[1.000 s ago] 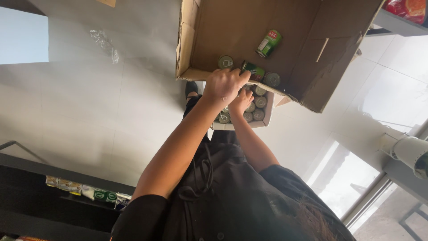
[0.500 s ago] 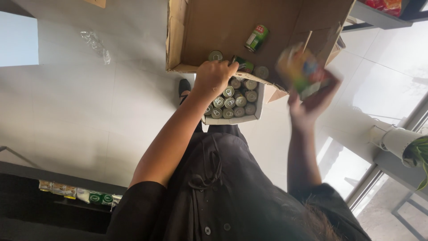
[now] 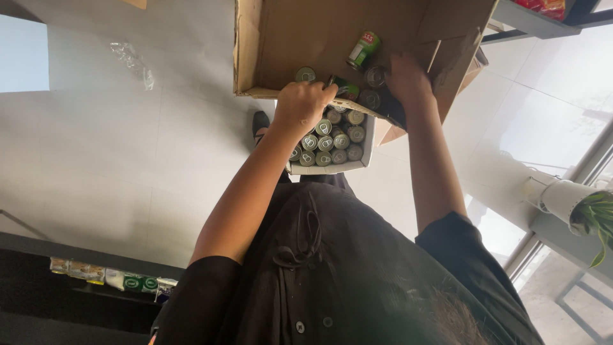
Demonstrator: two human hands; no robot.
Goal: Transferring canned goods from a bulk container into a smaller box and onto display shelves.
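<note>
One cardboard box [image 3: 306,38], one white tray [image 3: 329,167], five loose cans [image 3: 364,50], two hands [image 3: 305,102].

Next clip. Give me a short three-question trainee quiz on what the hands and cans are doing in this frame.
1. True or false: the left hand grips the near edge of the big cardboard box.
2. Where is the right hand? A) inside the cardboard box among cans B) on the floor C) on the plant pot
3. Fill in: the small white box below the hands is packed with upright ____.

Key: 1 true; 2 A; 3 cans.
</note>
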